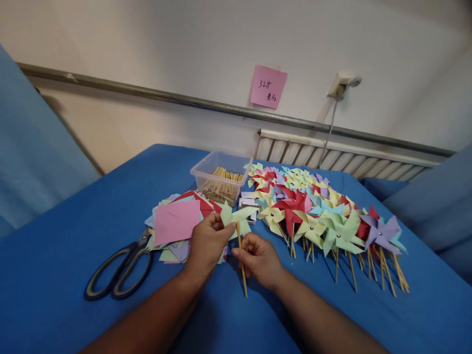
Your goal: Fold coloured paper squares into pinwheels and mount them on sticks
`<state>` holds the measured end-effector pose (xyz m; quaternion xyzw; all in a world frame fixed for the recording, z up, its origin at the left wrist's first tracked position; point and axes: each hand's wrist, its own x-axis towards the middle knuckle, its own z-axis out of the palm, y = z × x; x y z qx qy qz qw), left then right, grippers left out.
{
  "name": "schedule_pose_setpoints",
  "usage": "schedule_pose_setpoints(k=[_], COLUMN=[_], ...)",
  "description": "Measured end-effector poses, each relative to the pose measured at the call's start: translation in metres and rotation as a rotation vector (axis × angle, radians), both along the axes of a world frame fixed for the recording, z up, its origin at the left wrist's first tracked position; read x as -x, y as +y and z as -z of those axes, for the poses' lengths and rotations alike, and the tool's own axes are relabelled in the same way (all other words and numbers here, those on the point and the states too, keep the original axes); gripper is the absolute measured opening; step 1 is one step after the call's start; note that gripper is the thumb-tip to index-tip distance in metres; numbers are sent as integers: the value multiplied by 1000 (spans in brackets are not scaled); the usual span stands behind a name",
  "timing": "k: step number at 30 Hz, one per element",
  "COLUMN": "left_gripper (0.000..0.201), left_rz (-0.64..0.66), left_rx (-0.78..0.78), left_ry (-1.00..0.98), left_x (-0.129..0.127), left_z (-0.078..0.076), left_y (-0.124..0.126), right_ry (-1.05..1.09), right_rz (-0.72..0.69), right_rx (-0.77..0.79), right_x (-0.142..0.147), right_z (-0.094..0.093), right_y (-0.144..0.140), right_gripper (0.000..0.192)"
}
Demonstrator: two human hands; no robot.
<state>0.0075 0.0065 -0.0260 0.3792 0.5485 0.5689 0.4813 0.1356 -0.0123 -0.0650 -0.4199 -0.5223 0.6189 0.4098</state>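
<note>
A pale green paper pinwheel [229, 216] is held upright in front of me, its back towards me. My left hand [208, 243] pinches it where the paper meets the top of a thin wooden stick [244, 282]. Around the middle of that stick, the fingers of my right hand [258, 258] are closed, with the thumb across it. The stick's lower end points down towards the table. Just left of my left hand lies a pile of coloured paper sheets [177, 221], pink on top, partly hidden by that hand.
Black-handled scissors [127, 270] lie at left, blades under the paper. Behind the pinwheel stand a clear plastic box [199, 172] of wooden sticks and a small open box [248, 201]. Many finished pinwheels [339, 231] cover the right side of the blue-covered table [73, 236].
</note>
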Motion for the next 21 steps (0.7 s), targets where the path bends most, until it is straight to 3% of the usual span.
schedule_pose_setpoints(k=[13, 21], left_gripper=[26, 23], left_rz=[-24, -13], left_rx=[-38, -82], left_ry=[124, 148], left_x=[0, 1], left_z=[-2, -5], left_y=[0, -2], right_ry=[-97, -422], right_rz=[-10, -18], right_rx=[24, -340], right_x=[0, -8], right_z=[-2, -11], right_y=[0, -4], right_gripper=[48, 28])
